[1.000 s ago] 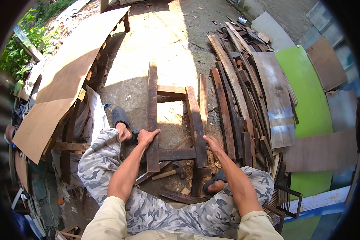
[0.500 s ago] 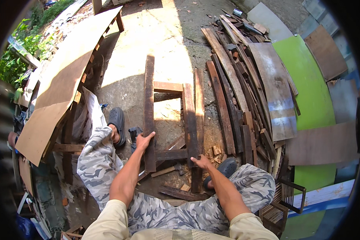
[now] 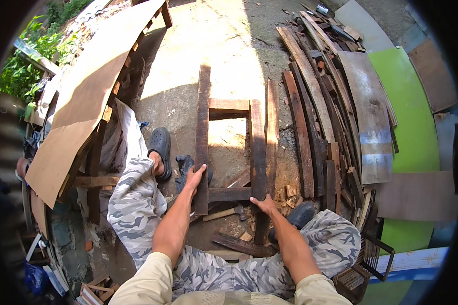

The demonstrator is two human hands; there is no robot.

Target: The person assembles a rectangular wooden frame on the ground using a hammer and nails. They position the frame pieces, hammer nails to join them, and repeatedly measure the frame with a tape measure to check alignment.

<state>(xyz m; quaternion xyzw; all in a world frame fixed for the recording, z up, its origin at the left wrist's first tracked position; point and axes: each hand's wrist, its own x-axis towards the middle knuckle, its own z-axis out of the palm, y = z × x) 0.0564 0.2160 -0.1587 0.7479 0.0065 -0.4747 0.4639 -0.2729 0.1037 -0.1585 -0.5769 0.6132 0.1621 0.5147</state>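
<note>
A dark wooden frame (image 3: 202, 137) of two long side pieces joined by two crosspieces is in front of me. My left hand (image 3: 194, 179) grips its left side piece near the close end, thumb on the upper face and fingers at the outer edge. My right hand (image 3: 264, 204) holds the near end of the shorter right side piece (image 3: 258, 147), beside the near crosspiece (image 3: 230, 194); its fingers are partly hidden. A claw hammer (image 3: 225, 213) with a wooden handle lies on the ground just below the frame. Another timber (image 3: 272, 137) lies along the frame's right side.
Long timbers (image 3: 301, 132) are stacked on the right, beside a grey sheet (image 3: 366, 117) and green panels (image 3: 407, 107). A brown plywood sheet (image 3: 81, 101) rests on supports at left. Wood offcuts (image 3: 244, 245) and chips lie between my feet.
The view has shifted, so the scene sits farther right in it. The near end of the right side piece now lies closer to the near crosspiece. Both hands remain on the frame.
</note>
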